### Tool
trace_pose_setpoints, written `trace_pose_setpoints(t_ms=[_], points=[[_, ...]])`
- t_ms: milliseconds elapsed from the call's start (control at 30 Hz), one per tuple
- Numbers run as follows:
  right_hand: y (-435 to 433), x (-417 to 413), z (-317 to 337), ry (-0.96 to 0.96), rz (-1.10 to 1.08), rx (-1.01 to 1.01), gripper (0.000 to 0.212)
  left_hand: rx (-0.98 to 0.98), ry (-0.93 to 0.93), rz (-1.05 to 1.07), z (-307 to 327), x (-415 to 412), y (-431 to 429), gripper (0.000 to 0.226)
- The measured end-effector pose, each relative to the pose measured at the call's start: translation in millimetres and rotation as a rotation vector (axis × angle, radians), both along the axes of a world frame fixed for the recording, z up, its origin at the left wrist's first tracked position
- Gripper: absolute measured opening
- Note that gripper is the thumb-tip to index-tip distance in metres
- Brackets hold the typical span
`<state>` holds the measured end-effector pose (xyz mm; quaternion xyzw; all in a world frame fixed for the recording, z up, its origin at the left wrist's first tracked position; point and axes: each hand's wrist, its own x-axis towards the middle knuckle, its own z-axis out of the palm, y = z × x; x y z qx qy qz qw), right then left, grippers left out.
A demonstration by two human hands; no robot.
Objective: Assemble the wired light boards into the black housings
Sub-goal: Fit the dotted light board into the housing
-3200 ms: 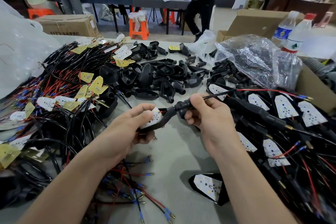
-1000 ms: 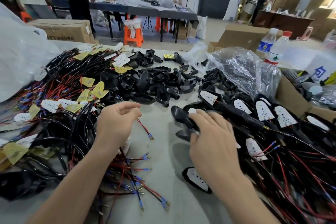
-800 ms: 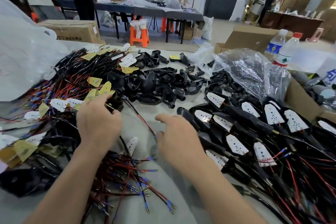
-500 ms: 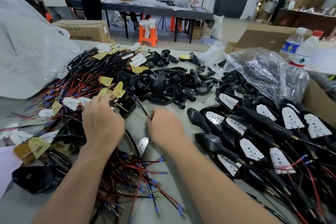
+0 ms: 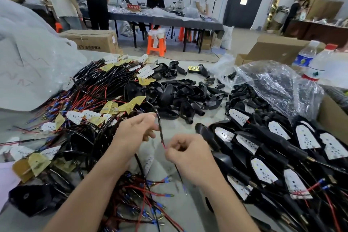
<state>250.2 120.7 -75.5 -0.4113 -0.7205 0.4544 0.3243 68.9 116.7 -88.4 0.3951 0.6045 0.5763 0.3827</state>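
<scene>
Nearest you: loose wire ends point(image 5: 150, 196) with blue crimp terminals, fanned across the bench point(image 5: 177, 128) between your forearms. Just beyond them a white light board point(image 5: 148, 164) lies flat on the bench, below your hands.

Left hand point(image 5: 135, 133): thumb and fingers pinch a black cable point(image 5: 159, 126) partway along. Right hand point(image 5: 188, 154): fingers curled, pinching the same cable's lower end, where a red core shows. The cable hangs near vertical between the 2 hands, clear of the bench. Its upper part arcs back toward the left pile — can't tell which board it ends at.

Left: tangled pile of wired boards point(image 5: 90, 103), black and red leads, white and yellow boards mixed. Right: rows of assembled housings point(image 5: 273, 147), white boards seated face up, leads trailing toward you. Centre, beyond your hands: heap of empty black housings point(image 5: 178, 94), touching the wired pile on its left side.

Further back: crumpled clear bag point(image 5: 273, 84) with more black parts in it, 2 water bottles point(image 5: 318, 66) on the right, white plastic sheet point(image 5: 28, 62) on the left.

Past the bench edge — cardboard box point(image 5: 94, 40), orange stool point(image 5: 156, 43), a long table point(image 5: 165, 19) with people at it, dark door point(image 5: 246, 2) in the far wall.
</scene>
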Motion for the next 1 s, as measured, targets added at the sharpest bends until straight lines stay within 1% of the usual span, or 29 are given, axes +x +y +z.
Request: trace_pose_setpoints(t_ms=[100, 200, 233, 333, 433, 500, 567, 633, 700, 767, 833, 900, 1000], points=[[-4, 2, 6, -0.199, 0.221, 0.057, 0.006, -0.013, -0.126, -0.131, -1, 2, 0, 0.031], [-9, 1, 10, -0.326, 0.351, 0.085, 0.011, 0.139, -0.363, -0.253, 1, -2, -1, 0.052], [-10, 1, 11, -0.353, 0.37, 0.088, 0.013, 0.197, -0.408, -0.285, 3, -5, -1, 0.057], [-10, 1, 11, -0.341, 0.339, 0.042, 0.014, 0.292, -0.413, -0.327, 7, -14, -3, 0.057], [-5, 3, 8, -0.241, 0.238, -0.054, 0.01, 0.27, -0.409, -0.321, 8, -14, -4, 0.052], [-4, 2, 6, -0.175, 0.2, -0.111, 0.007, 0.209, -0.328, -0.305, 6, -9, -4, 0.055], [-4, 0, 5, -0.04, 0.179, -0.195, 0.003, 0.147, -0.209, -0.311, 5, -3, -4, 0.047], [-2, 0, 6, 0.096, 0.146, -0.238, 0.017, 0.112, -0.094, -0.337, 6, 3, -6, 0.04], [2, 1, 4, 0.212, 0.038, -0.206, 0.03, 0.111, -0.019, -0.342, 7, 9, -7, 0.036], [9, 6, 1, 0.341, -0.112, -0.11, 0.033, 0.1, 0.094, -0.287, 5, 12, -5, 0.033], [17, 12, 1, 0.436, -0.239, -0.031, 0.023, 0.025, 0.312, -0.182, 2, 11, 0, 0.038], [22, 16, 1, 0.484, -0.318, 0.0, 0.015, -0.053, 0.595, -0.132, 2, 9, 9, 0.045], [25, 18, -1, 0.523, -0.336, -0.036, 0.018, -0.105, 0.96, -0.147, 3, 12, 33, 0.062]])
